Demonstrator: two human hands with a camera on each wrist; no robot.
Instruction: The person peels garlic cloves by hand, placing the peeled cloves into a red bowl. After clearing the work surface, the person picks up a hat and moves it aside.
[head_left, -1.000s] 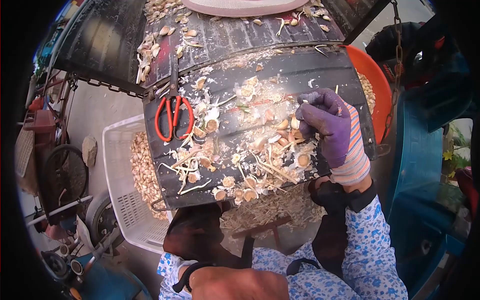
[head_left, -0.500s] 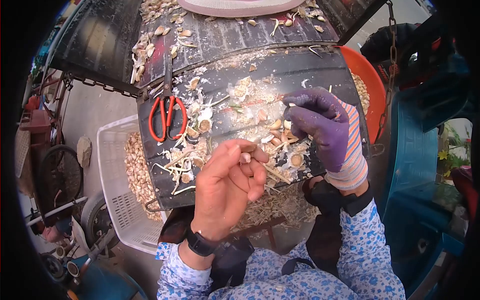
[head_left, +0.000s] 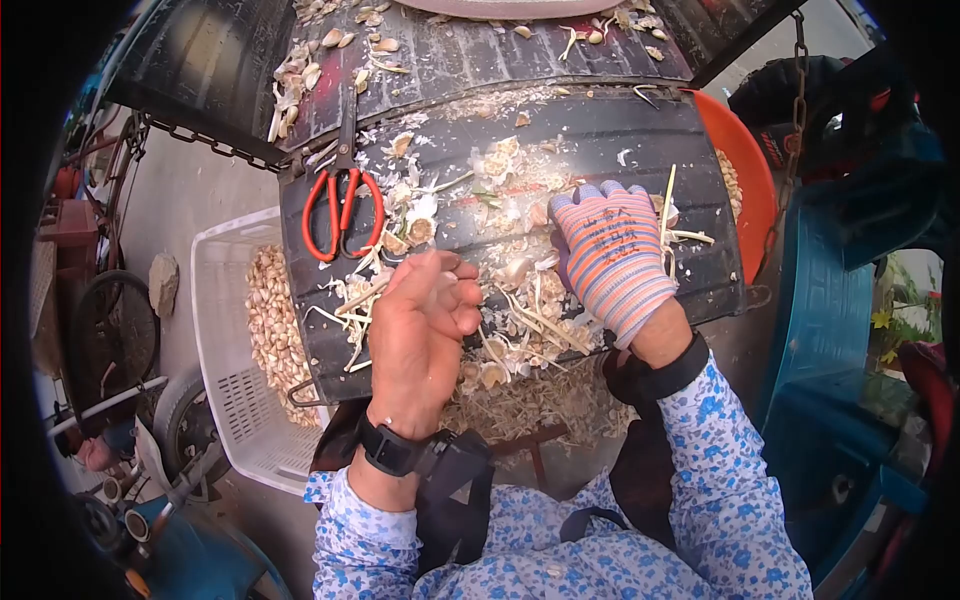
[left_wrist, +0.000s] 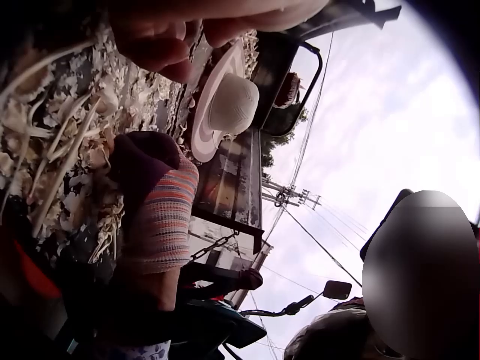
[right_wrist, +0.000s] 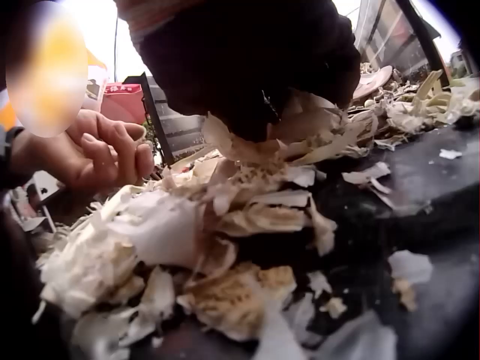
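My bare left hand (head_left: 418,320) is held above the near edge of a dark ridged metal panel (head_left: 580,125), palm turned up and fingers curled. A pale garlic clove (left_wrist: 178,30) shows between its fingers in the left wrist view, mostly covered by them. My right hand (head_left: 615,260), in a striped glove with a purple palm, lies back upward over the heap of garlic skins (head_left: 535,310). Its dark fingers bend down into the papery peel (right_wrist: 307,120) in the right wrist view; I cannot tell what they grip. A stemmed garlic head (head_left: 668,210) lies beside the glove.
Red-handled scissors (head_left: 342,215) lie at the panel's left. A white basket (head_left: 235,370) of garlic stands below left, and an orange basin (head_left: 750,190) with more at the right. A pale hat (left_wrist: 232,105) sits farther back. Chains (head_left: 797,110) hang at both sides.
My left hand came up from near my body, showing a clove half a second ago, then shifted left. My right hand, earlier pinching something small, turned palm down and lowered onto the garlic heap.
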